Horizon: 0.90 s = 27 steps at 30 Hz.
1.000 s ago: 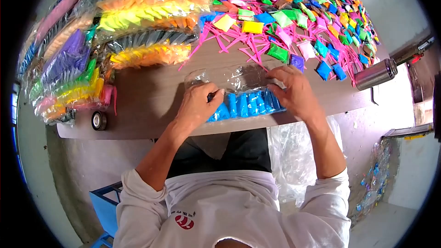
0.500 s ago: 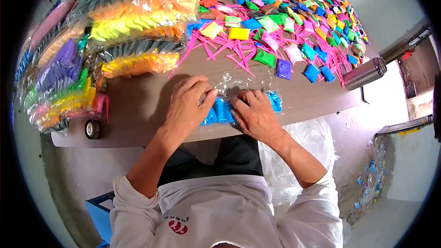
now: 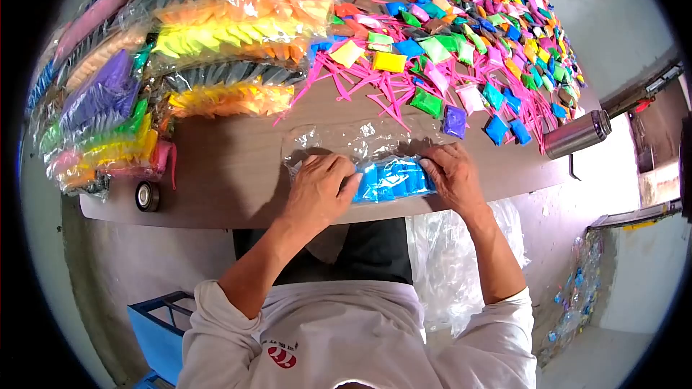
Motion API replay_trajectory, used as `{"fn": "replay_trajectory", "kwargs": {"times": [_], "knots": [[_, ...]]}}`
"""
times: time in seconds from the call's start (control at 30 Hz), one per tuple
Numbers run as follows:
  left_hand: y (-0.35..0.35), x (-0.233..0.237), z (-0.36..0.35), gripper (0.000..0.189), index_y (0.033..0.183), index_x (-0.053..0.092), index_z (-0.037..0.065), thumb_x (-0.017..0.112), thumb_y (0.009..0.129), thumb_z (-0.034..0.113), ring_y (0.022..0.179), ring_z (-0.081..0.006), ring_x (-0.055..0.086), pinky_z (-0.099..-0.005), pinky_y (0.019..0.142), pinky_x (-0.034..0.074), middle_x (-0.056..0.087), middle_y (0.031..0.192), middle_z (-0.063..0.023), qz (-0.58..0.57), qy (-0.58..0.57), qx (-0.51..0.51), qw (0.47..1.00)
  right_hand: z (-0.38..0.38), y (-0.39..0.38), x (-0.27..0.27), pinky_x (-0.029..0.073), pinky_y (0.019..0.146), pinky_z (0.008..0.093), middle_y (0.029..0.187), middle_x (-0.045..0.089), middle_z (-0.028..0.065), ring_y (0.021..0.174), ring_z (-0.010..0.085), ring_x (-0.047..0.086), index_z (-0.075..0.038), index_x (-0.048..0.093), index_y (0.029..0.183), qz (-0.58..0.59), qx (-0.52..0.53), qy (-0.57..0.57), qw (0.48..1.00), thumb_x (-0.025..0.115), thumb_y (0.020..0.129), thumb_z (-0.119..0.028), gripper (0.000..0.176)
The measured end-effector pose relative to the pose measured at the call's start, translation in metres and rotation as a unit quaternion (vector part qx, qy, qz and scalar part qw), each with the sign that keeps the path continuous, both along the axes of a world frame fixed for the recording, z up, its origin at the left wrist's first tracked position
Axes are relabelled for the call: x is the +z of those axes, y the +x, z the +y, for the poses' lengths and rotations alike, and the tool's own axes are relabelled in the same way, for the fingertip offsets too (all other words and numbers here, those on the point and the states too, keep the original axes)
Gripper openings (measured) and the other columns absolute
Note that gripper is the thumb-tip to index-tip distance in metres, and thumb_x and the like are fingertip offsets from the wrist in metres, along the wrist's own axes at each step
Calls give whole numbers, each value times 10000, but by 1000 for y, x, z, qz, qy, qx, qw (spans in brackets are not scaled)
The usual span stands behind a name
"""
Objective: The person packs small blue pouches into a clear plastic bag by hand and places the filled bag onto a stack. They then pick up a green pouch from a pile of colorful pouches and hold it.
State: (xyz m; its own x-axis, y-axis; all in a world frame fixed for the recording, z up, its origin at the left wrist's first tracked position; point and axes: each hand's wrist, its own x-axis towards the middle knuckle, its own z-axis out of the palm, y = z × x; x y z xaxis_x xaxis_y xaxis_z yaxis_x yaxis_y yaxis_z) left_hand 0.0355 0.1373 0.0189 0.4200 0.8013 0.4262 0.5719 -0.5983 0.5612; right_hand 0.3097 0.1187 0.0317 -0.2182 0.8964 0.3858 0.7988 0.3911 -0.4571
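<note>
A clear plastic bag (image 3: 360, 133) lies at the table's front edge, its flat upper part spread away from me. Inside its near part is a row of blue packets (image 3: 393, 180). At the row's left end, my left hand (image 3: 321, 187) grips the bag with thumb and fingers together. My right hand (image 3: 455, 176) pinches the bag at the right end, its thumb on the film beside the packets. The fingertips of both hands are partly hidden by the bag and knuckles.
Filled bags of coloured packets (image 3: 238, 39) are stacked at the left. Loose packets (image 3: 461, 21) and pink plastic sticks (image 3: 382, 97) cover the far right. A metal flask (image 3: 577, 135) lies at the right edge, a tape roll (image 3: 146, 196) stands front left. Clear plastic (image 3: 468, 266) hangs below the table.
My hands have moved apart to the two ends of the packet row, uncovering the blue packets between them. More of the bag's flat upper part shows on the left.
</note>
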Motion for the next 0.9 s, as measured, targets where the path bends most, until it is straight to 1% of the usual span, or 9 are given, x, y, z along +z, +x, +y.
{"fn": "replay_trajectory", "kwargs": {"times": [0.13, 0.2, 0.23, 0.3, 0.33, 0.47, 0.57, 0.63, 0.9], "knots": [[3, 1, -1, 155, 849, 580, 45, 679, 870, 164, 827, -328, 614, -439, 806, 466, 641, 858, -123, 3, -11, 8, 1000, 8, 12, 2, 491, 797, 422, 896, 675, 146, 852, 344, 610, -34, 711, 997, -17, 21, -44, 999, 691, 888, -150, 160], [3, -3, 0, 143, 849, 583, 48, 688, 856, 144, 821, -330, 607, -440, 789, 467, 635, 842, -112, -7, -1, 12, 1000, 15, 13, 14, 493, 731, 396, 855, 685, 142, 803, 344, 629, -3, 700, 957, 54, -11, -223, 973, 686, 903, -141, 149], [3, -5, 0, 134, 848, 586, 50, 697, 842, 124, 815, -332, 600, -440, 771, 468, 629, 826, -101, -14, 8, 12, 1000, 19, 10, 20, 493, 731, 396, 855, 685, 142, 803, 344, 629, -3, 700, 957, 51, -6, -223, 973, 686, 903, -141, 149], [1, -2, -1, 139, 839, 582, 52, 697, 843, 129, 812, -335, 597, -442, 771, 468, 627, 821, -102, -13, 3, 15, 1000, 28, 3, 32, 495, 711, 394, 798, 678, 152, 755, 346, 637, 4, 707, 929, -26, 6, -120, 992, 696, 887, -133, 144], [1, -1, -1, 144, 830, 578, 54, 697, 845, 134, 808, -338, 595, -443, 771, 469, 626, 816, -104, -11, -1, 14, 1000, 35, -2, 34, 497, 737, 416, 886, 693, 169, 821, 350, 649, -7, 706, 1011, -47, 25, -37, 998, 701, 873, -129, 184], [1, -1, -1, 164, 823, 579, 57, 706, 848, 158, 815, -341, 600, -441, 778, 473, 631, 821, -108, -9, -4, 17, 1000, 63, -46, 48, 501, 811, 465, 1058, 677, 203, 922, 392, 634, -24, 650, 1169, -90, 65, -22, 994, 718, 857, -163, 348], [1, -4, 0, 185, 811, 586, 60, 715, 849, 186, 823, -341, 606, -443, 786, 476, 635, 826, -113, -3, -2, 14, 1000, 91, -65, 13, 508, 822, 465, 1011, 681, 215, 917, 404, 635, -41, 648, 1178, -130, 98, 21, 986, 733, 846, -214, 384], [1, -5, 0, 201, 797, 589, 62, 718, 850, 207, 816, -341, 611, -447, 789, 477, 637, 822, -116, -2, -7, 14, 1000, 97, -76, 18, 517, 810, 465, 955, 688, 216, 894, 397, 653, -63, 634, 1221, -187, 92, -74, 975, 761, 819, -270, 470], [2, -10, 1, 216, 774, 575, 51, 706, 859, 200, 779, -352, 614, -455, 772, 475, 630, 788, -126, -22, 2, 13, 1000, 108, -78, 51, 494, 684, 386, 781, 665, 157, 730, 276, 653, -2, 689, 921, -103, 154, -331, 925, 689, 814, -145, 179]]}}
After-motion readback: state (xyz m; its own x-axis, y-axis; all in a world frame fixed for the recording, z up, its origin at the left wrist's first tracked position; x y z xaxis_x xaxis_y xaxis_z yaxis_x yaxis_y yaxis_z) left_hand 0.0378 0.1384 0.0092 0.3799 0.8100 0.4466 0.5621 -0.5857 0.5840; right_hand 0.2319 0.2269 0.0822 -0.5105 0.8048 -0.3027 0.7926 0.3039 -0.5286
